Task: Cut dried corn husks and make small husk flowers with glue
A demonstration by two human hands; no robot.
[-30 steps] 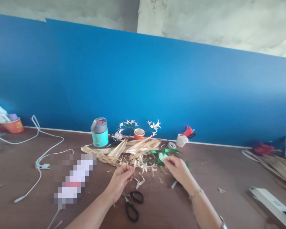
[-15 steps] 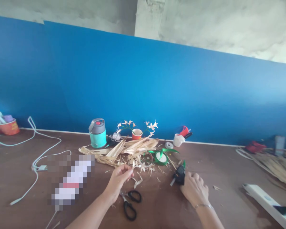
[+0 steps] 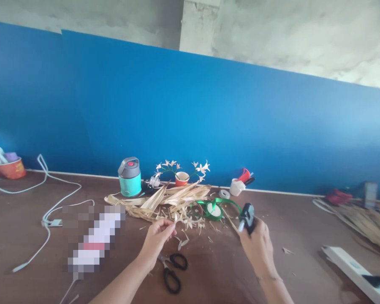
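My left hand [image 3: 161,237] is closed in a pinch on a small pale petal piece [image 3: 176,218], held upright above the table. In my right hand [image 3: 258,242] is a black glue gun [image 3: 248,216], fingers wrapped round it, with a pale stick-like end pointing left and down. Black-handled scissors [image 3: 172,270] lie near my left wrist, their blades partly hidden by it. Just beyond my hands are small pale husk pieces [image 3: 190,223] and a spool of green ribbon [image 3: 214,211], whose loose end runs right toward the glue gun.
Dried husks [image 3: 177,196] lie before a small cup [image 3: 182,179] with pale flowers on green stems. A turquoise flask [image 3: 129,181], a tape roll [image 3: 224,194] and a white holder [image 3: 237,187] stand along the blue partition [image 3: 209,118]. A power strip [image 3: 351,268] sits at right, cables [image 3: 50,211] at left.
My right hand has lifted the black glue gun off the table and turned it upward. My left hand stays almost in place, its petal piece now more upright.
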